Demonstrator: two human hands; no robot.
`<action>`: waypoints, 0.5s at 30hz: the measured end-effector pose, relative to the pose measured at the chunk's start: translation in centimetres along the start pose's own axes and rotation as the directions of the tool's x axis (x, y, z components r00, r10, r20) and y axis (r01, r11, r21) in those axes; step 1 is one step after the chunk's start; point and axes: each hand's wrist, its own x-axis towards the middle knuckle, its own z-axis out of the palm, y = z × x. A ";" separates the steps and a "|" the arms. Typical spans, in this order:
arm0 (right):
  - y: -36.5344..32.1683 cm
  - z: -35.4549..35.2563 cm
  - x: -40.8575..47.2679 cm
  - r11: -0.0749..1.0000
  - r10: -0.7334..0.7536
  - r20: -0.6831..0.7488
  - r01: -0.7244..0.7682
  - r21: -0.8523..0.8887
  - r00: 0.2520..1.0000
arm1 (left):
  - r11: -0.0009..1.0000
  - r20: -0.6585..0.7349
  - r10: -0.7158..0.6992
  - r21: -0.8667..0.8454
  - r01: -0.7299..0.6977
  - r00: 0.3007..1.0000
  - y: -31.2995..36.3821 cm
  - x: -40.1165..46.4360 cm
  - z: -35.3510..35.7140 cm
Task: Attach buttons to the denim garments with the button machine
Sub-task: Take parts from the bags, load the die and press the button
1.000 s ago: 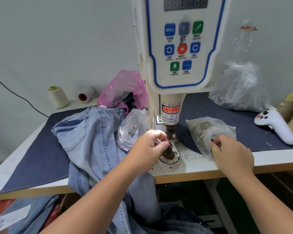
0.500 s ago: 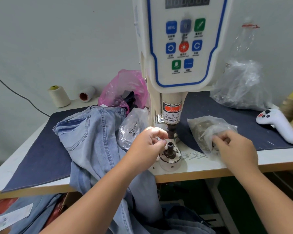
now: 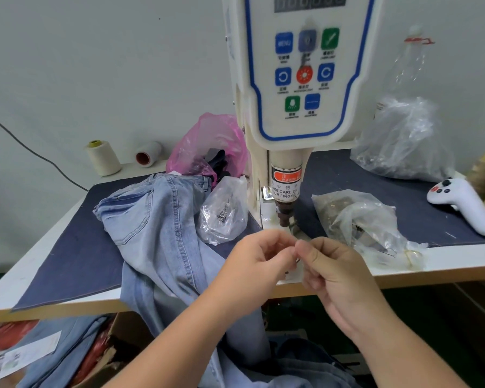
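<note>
White controller, 2 thread spools.

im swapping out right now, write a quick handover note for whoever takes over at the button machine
Left hand and right hand: fingertips meet in front of the button machine, pinching a small part; it is too small to tell what it is or which hand has it.
Jeans lie left of the press head, draped over the table edge, not under it.
Small clear bag of metal parts sits on the jeans; a second clear bag lies right of the press.
Done: no attached button is visible.
Left: probably load the part, position the denim, press.
</note>
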 end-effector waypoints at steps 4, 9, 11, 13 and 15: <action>0.1 0.5 0.2 0.992 0.048 0.054 -0.054 0.117 0.997 | 0.999 -0.054 0.003 -0.052 -0.006 0.999 -0.2 -0.2 -0.3; 0.2 0.8 0.3 0.987 0.082 0.050 -0.088 0.132 0.995 | 1.000 -0.112 0.006 -0.007 -0.006 0.994 -0.2 -0.3 0.0; 0.1 0.8 0.3 0.990 0.082 0.042 -0.086 0.113 0.996 | 1.000 -0.132 0.018 0.027 -0.015 0.991 -0.3 -0.2 0.1; 0.0 0.8 0.3 0.991 0.082 0.038 -0.085 0.103 0.996 | 0.998 -0.143 0.023 0.053 -0.016 0.989 -0.4 0.0 0.2; -0.1 0.7 0.3 0.993 0.081 0.046 -0.085 0.084 0.996 | 0.998 -0.161 0.022 0.069 -0.011 0.987 -0.5 0.2 0.2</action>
